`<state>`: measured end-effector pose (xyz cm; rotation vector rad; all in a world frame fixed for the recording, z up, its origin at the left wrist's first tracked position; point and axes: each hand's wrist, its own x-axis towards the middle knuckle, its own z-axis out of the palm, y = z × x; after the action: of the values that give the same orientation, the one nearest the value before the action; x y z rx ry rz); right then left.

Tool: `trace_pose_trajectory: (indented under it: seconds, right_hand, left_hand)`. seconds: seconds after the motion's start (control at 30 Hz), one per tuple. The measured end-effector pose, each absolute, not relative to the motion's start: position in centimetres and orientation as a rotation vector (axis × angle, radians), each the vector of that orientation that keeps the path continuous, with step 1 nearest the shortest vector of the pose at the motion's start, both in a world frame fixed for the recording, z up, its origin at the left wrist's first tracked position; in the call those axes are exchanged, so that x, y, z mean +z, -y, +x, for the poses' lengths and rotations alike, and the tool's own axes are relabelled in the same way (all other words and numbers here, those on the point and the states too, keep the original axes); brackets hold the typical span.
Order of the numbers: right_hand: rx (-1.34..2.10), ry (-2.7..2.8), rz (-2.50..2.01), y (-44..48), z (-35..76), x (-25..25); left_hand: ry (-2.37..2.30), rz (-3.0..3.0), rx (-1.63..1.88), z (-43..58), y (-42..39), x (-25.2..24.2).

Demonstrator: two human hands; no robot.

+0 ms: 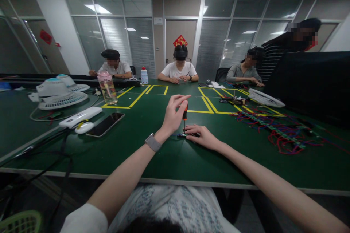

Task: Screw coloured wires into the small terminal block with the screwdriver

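Observation:
My left hand [175,113], with a watch [153,142] on its wrist, is closed round the handle of an orange and black screwdriver [185,114]. The screwdriver stands upright, its shaft pointing down at a small dark circuit board [182,135] on the green table. Whether its tip sits in a screw is too small to tell. My right hand [201,136] lies low beside the board on its right, with fingertips at the board's edge, holding it against the table. A blue wire leaves the board's left side.
A phone [106,124], a white power strip [80,116], white fans [62,93] and a pink-lided bottle [108,88] are on the left. A strip of boards with red and blue wires [284,131] lies right, near a dark monitor [311,87]. Several people are across the green table [131,164].

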<state>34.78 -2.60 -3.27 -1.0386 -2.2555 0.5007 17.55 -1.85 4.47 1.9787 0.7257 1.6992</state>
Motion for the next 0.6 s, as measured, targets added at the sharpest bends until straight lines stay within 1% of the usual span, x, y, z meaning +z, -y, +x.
trace_pose_trajectory:
  seconds: [0.13, 0.3, 0.37, 0.53, 0.6]
  right_hand:
    - [0.504, 2.261, -1.035, 2.58, 34.84, -3.25]
    - [0.510, 2.259, -1.036, 2.60, 34.80, -3.18]
    - [0.509, 2.255, -1.040, 2.63, 34.78, -3.14]
    - [0.505, 2.267, -1.058, 2.67, 34.80, -3.08]
    - [0.505, 2.270, -1.057, 2.66, 34.81, -3.09]
  left_hand:
    - [-0.627, 1.899, 1.600, 17.72, 1.86, 4.42]
    - [-0.809, 2.046, 1.777, 17.50, 2.23, 4.50]
    - [-0.829, 2.071, 1.786, 17.38, 2.24, 4.63]
    - [-0.648, 1.900, 1.661, 17.62, 1.76, 4.40]
    - [-0.648, 1.850, 1.677, 17.74, 1.59, 4.22]
